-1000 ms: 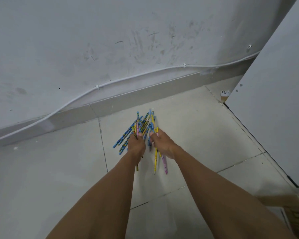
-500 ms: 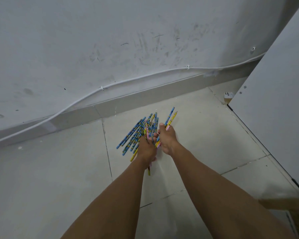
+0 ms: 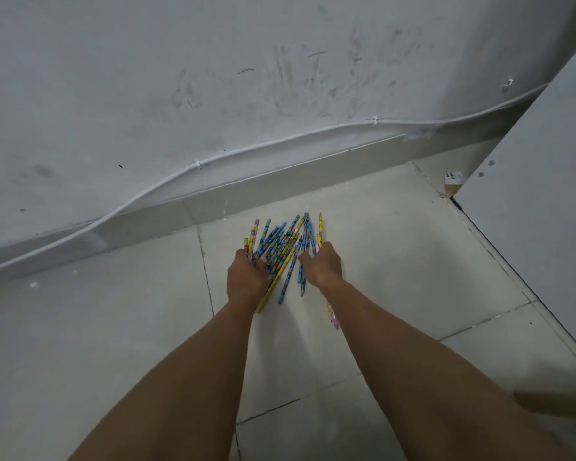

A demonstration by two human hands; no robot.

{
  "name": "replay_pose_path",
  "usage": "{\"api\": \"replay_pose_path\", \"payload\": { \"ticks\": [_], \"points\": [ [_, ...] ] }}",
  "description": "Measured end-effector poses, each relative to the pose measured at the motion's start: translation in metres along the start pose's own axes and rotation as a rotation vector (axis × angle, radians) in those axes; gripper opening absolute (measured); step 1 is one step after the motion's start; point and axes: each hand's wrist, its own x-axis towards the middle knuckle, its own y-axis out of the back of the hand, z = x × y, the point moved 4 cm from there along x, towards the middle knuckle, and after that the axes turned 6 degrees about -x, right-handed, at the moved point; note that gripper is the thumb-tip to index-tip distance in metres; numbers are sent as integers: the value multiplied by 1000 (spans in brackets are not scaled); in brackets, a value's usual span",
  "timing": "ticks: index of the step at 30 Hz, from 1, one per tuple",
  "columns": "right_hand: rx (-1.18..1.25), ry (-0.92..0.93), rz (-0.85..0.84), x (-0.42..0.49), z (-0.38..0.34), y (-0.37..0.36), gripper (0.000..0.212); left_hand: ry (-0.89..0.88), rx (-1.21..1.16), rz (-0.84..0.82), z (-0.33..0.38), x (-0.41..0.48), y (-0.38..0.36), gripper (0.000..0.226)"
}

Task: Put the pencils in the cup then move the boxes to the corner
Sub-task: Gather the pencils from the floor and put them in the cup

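Observation:
A pile of several colourful pencils [image 3: 285,247], mostly blue and yellow, lies on the tiled floor near the baseboard, fanned out toward the wall. My left hand [image 3: 246,277] grips the left side of the pile, fingers curled into the pencils. My right hand [image 3: 323,266] holds the right side, thumb spread toward the middle. A pink and yellow pencil [image 3: 332,316] sticks out from under my right wrist. No cup is in view.
A small cardboard box [image 3: 453,183] sits in the far right corner beside a white panel [image 3: 546,227]. A white cable [image 3: 197,164] runs along the scuffed wall above the baseboard. A blurred cardboard-coloured edge [image 3: 552,404] shows at the lower right.
The pencils have been drawn into a narrower bundle that now points more straight at the wall. My hands have moved a little apart, one on each side of it.

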Motion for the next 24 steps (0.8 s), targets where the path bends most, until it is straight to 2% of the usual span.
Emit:
{"api": "replay_pose_path", "payload": {
  "ticks": [3, 7, 13, 17, 24],
  "points": [
    [-74, -25, 24, 3, -1, -9, 66, -34, 95, -22, 0, 7, -1, 30],
    [-148, -3, 58, 2, -2, -21, 71, -37, 192, -74, -2, 10, -5, 41],
    [-240, 76, 99, 5, -1, -21, 53, -20, 288, -135, -10, 14, -9, 60],
    [-293, 81, 89, 8, 0, -18, 48, 11, 330, -164, -9, 12, -12, 60],
    [-417, 86, 68, 12, -1, -23, 56, 53, 298, -224, -14, 12, -22, 54]
  ]
}}
